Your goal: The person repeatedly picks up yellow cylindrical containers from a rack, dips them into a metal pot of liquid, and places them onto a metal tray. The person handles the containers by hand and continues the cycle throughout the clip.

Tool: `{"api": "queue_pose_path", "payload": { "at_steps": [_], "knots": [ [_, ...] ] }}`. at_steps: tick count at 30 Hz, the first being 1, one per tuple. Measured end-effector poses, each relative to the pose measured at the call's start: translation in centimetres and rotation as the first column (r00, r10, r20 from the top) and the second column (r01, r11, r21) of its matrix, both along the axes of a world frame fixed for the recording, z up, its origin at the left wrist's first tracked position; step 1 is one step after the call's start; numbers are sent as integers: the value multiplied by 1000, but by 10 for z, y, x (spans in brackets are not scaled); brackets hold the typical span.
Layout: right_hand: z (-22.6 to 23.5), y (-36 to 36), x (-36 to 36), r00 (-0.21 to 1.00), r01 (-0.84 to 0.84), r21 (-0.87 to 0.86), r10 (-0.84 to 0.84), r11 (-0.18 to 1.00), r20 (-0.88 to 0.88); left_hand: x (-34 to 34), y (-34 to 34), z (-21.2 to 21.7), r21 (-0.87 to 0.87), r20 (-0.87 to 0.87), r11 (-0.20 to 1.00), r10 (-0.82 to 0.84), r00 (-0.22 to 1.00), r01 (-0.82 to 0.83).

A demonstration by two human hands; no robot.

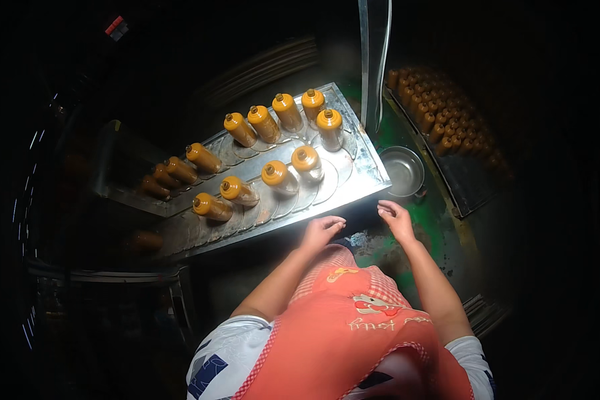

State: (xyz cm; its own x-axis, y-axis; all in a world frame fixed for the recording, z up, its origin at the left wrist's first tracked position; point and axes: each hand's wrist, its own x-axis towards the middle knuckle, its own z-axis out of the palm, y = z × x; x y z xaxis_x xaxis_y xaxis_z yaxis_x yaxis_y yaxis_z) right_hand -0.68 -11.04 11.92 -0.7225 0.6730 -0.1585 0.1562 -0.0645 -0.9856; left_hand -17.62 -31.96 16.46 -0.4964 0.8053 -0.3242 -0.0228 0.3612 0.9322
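My left hand [323,231] is in front of the near edge of a metal conveyor table [361,179], its fingers loosely bent and nothing visible in them. To its right, past the table's corner, my right hand [397,219] is raised with curved, parted fingers, also holding nothing visible. Neither hand touches a bottle. Several orange-yellow bottles with short knobbed necks stand upright in two rows on the plate-chain track [268,208]. Closest to my hands is one bottle [307,163] in the near row; another bottle [329,128] stands where the track curves at the right end.
A round metal basin [403,171] sits low beyond the table's right corner. Farther right, a dark tray [470,185] carries many similar orange bottles [440,113]. A metal post [375,63] rises behind the table's right end. Darkness hides much of the surroundings.
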Motion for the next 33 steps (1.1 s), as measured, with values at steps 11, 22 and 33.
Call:
{"api": "queue_pose_path", "payload": {
  "at_steps": [11,22,33],
  "knots": [
    [-87,63,274,669,740,-263,-640,619,377,90,256,-64,-171,40,779,-607,794,603],
    [-120,147,362,544,833,-509,-491,217,680,132,594,-150,-142,5,704,-703,712,696],
    [-112,430,412,560,828,-299,-677,474,477,200,857,-114,-57,-194,626,-771,606,778]
  ]
}}
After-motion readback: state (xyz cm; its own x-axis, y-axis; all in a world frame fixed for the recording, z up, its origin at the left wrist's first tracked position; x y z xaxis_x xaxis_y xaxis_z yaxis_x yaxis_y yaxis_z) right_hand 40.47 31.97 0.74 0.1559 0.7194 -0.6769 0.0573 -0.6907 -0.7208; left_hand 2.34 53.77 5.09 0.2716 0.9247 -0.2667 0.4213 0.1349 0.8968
